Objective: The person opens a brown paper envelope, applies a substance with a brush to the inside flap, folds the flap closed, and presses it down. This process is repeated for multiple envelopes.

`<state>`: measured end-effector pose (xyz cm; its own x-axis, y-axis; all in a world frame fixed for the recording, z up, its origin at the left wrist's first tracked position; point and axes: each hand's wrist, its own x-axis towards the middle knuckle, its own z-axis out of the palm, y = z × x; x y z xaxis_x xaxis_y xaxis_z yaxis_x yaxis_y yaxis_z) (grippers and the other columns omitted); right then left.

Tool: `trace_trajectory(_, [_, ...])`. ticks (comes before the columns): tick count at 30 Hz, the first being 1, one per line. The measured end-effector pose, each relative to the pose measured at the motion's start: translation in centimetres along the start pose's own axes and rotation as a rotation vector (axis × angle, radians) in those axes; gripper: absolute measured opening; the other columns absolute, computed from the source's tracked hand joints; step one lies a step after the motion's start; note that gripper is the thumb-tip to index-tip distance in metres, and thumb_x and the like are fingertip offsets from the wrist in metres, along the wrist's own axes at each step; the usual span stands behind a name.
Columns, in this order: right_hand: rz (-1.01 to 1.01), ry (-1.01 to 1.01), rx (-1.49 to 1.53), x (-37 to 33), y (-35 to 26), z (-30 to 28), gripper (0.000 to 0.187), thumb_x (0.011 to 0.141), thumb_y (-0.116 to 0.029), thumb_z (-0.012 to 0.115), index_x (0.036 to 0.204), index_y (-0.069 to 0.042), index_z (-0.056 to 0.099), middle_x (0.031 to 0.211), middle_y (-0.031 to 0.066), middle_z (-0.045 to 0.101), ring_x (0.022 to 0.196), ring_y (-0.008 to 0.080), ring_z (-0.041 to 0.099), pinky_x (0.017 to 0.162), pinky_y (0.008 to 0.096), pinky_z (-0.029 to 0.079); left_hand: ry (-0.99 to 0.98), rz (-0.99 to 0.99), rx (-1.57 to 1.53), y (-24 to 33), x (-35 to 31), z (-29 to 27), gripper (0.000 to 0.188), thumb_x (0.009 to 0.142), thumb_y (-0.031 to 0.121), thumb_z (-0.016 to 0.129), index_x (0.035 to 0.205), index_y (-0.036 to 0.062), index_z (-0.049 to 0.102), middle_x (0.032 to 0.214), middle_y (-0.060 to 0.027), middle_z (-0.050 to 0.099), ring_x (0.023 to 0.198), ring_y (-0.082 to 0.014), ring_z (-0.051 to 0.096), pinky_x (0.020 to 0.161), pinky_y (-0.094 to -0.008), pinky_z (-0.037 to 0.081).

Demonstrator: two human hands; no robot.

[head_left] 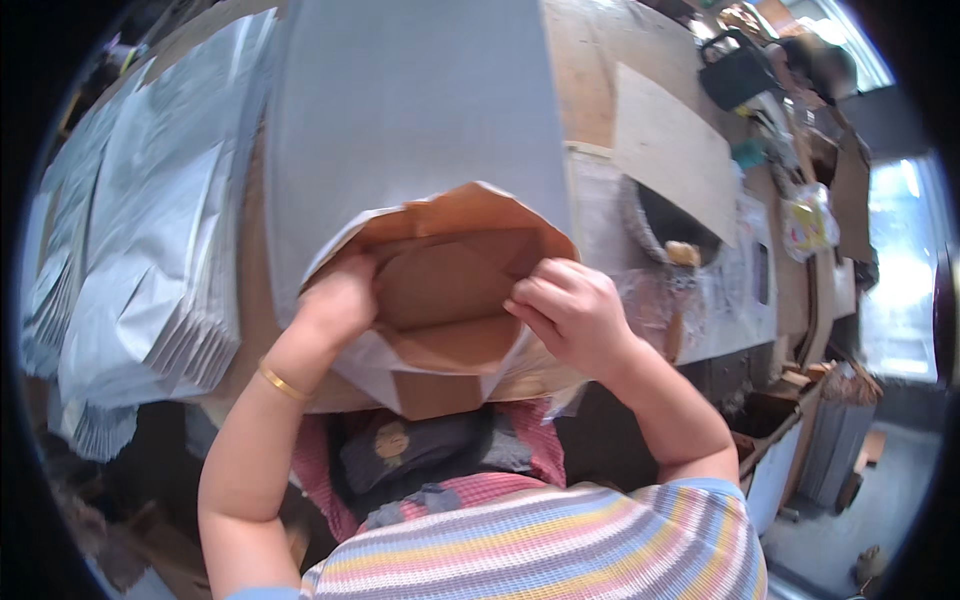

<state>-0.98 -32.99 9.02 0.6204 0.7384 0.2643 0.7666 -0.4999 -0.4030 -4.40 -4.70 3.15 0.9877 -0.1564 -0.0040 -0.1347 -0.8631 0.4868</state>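
Paper bag (455, 285) lies at the centre of the frame, its brown-lined mouth gaping toward me. My right hand (572, 305) pinches the rim at the mouth's right; my left hand (342, 302) reaches in at the left, fingers partly hidden, so I cannot tell their grip. Farther out, folded white bags (160, 210) lie at left, a pale board (672, 140) at upper right, a black container (738, 72) beyond it
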Motion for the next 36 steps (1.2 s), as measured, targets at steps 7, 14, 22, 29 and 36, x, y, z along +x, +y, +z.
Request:
trace_trajectory(7, [0.234, -0.210, -0.654, -15.3, 6.6, -8.3, 0.046, 0.072, -0.009, 0.070, 0.117, -0.015, 0.064, 0.088, 0.0049, 0.057, 0.078, 0.0245, 0.060, 0.064, 0.0374, 0.052, -0.250, -0.194, -0.072, -0.2, 0.5, -1.7, 0.031, 0.071, 0.020, 0.073, 0.091, -0.0023, 0.063, 0.096, -0.0221, 0.059, 0.093, -0.0399, 0.059, 0.083, -0.0455, 0.047])
trace_trajectory(14, [0.524, 0.514, 0.138, -10.8, 12.9, -8.8, 0.013, 0.084, -0.007, 0.074, 0.093, 0.002, 0.072, 0.082, 0.0049, 0.071, 0.073, 0.0095, 0.062, 0.064, 0.0244, 0.048, -0.372, -0.126, 0.150, 3.4, -1.5, -4.5, 0.060, 0.061, 0.026, 0.080, 0.111, 0.0017, 0.056, 0.120, -0.0185, 0.049, 0.116, -0.0385, 0.050, 0.094, -0.0442, 0.046])
trace_trajectory(22, [0.908, 0.605, 0.547, -9.6, 16.8, -9.6, 0.016, 0.084, -0.015, 0.073, 0.088, 0.000, 0.072, 0.073, 0.0007, 0.065, 0.068, 0.0069, 0.058, 0.061, 0.0229, 0.045, -0.219, -0.074, 0.183, 2.7, -3.8, -3.2, 0.061, 0.058, 0.015, 0.081, 0.111, 0.0020, 0.055, 0.135, -0.0187, 0.045, 0.128, -0.0401, 0.042, 0.105, -0.0439, 0.040])
trace_trajectory(29, [0.679, 0.017, 0.534, -10.9, 16.7, -13.6, 0.019, 0.085, -0.015, 0.074, 0.098, -0.002, 0.073, 0.082, 0.0013, 0.067, 0.077, 0.0084, 0.059, 0.064, 0.0235, 0.046, -0.200, 0.056, 0.241, 4.0, -3.8, -3.3, 0.048, 0.059, 0.009, 0.074, 0.105, 0.0021, 0.059, 0.143, -0.0128, 0.046, 0.133, -0.0403, 0.039, 0.108, -0.0442, 0.040])
trace_trajectory(36, [0.544, 0.579, 1.338, -10.1, 17.1, -12.2, 0.018, 0.094, -0.017, 0.061, 0.090, 0.000, 0.067, 0.075, 0.0023, 0.061, 0.055, 0.0057, 0.043, 0.051, 0.0181, 0.033, -0.346, 0.098, 0.159, 1.7, -3.3, -3.7, 0.025, 0.062, 0.011, 0.071, 0.082, -0.0030, 0.067, 0.130, -0.0160, 0.059, 0.129, -0.0402, 0.046, 0.104, -0.0421, 0.044])
